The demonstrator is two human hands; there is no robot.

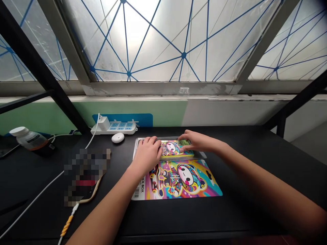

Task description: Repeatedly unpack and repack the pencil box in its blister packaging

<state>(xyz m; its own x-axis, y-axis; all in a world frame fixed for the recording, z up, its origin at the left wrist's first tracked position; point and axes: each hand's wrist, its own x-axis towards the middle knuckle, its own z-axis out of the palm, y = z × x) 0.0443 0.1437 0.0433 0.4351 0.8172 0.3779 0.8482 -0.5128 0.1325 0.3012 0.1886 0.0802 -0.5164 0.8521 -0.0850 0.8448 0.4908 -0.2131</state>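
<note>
A colourful pencil box with a cartoon character on it lies in a clear plastic blister tray on the black desk. My left hand lies over the box's left end, its fingers curled and the grip partly hidden. At the right end, my right hand holds the box between thumb and fingers. Nearer to me a printed backing card lies flat below the tray, showing a larger cartoon character, a barcode and part of the words "PENCIL BOX".
A white power strip with a plugged-in charger stands by the wall, near a round white case. To the left are a blurred-out device with a cable and a white-capped bottle. A clear cup sits on the sill.
</note>
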